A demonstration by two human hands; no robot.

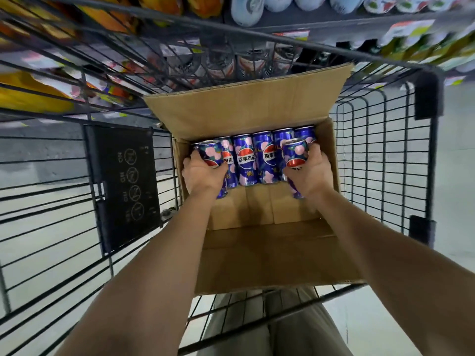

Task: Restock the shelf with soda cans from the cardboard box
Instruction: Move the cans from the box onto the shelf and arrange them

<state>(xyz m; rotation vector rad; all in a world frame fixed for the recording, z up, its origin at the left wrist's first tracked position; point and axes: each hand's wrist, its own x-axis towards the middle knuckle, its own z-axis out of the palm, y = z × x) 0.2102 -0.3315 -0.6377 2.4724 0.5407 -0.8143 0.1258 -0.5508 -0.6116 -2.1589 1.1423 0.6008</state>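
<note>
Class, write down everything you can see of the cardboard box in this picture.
The cardboard box is plain brown corrugated card, open at the top, with its far flap standing up and its near flap folded toward the person. It sits inside a black wire cart. A row of blue cans stands along its far wall; the near part of its floor is bare. The left hand and right hand reach in, each gripping a can. No print shows on the card.

Soda cans [246, 160]: "百事可乐", Pepsi globe. Black cart placard [123, 181]: "NO", seemingly repeated.
</note>
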